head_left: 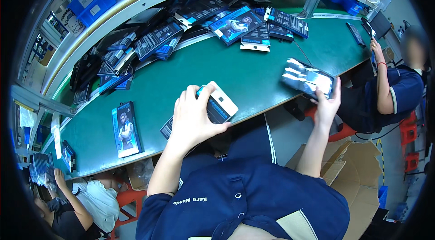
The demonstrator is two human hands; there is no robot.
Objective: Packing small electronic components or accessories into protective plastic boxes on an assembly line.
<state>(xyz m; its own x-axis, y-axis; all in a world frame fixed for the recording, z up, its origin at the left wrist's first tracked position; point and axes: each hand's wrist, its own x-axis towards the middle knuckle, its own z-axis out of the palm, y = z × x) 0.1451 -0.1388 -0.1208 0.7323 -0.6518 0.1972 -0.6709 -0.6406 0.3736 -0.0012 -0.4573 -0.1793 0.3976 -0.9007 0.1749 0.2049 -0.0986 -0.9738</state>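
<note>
My left hand (192, 117) rests on top of a flat black and blue box with a white end (221, 104), gripping it near the front edge of the green table (253, 72). Off to the right, my right hand (327, 104) holds up a dark, glossy flat package (307, 79) beyond the table's edge, with its face reflecting the light. Another blue box with a picture of a figure (125, 129) lies flat on the table to the left of my left hand.
A heap of black and blue flat boxes (181, 27) covers the far side of the table. One person sits at the right (394, 90), another at lower left (77, 204). An open cardboard carton (353, 167) stands on the floor at my right.
</note>
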